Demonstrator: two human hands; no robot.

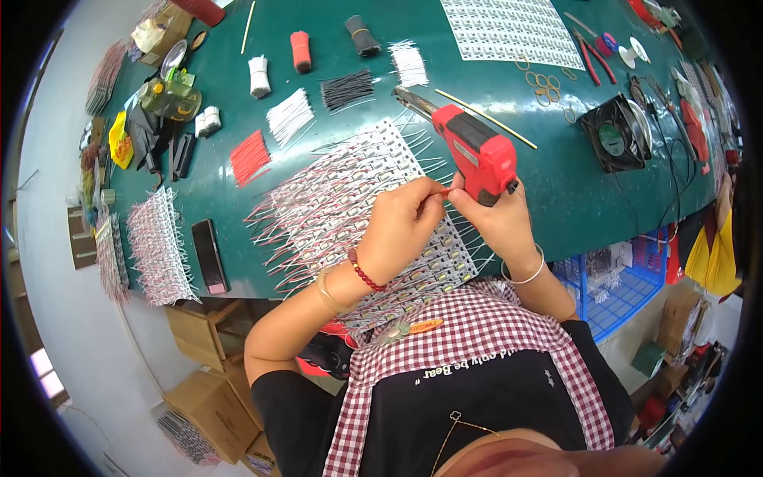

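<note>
My right hand (505,226) is closed at the handle end of a red-and-black gun-shaped tool (477,151), whose body hides some of the fingers. The tool's long metal nose points away to the upper left. My left hand (409,219) pinches a small thin red piece (446,192) beside my right thumb; its exact kind is hard to make out. Both hands are above a large panel of small circuit boards (373,171). Rows of red and white wires stick out from its left side, and dark wires from its right.
Piles of cut red wires (250,157), white wires (291,118) and black wires (347,91) lie beyond the panel. A thin stick (489,119) rests behind the tool. Rightward are a black fan (613,135), red-handled pliers (594,57) and rubber bands (543,87); leftward, a phone (209,256).
</note>
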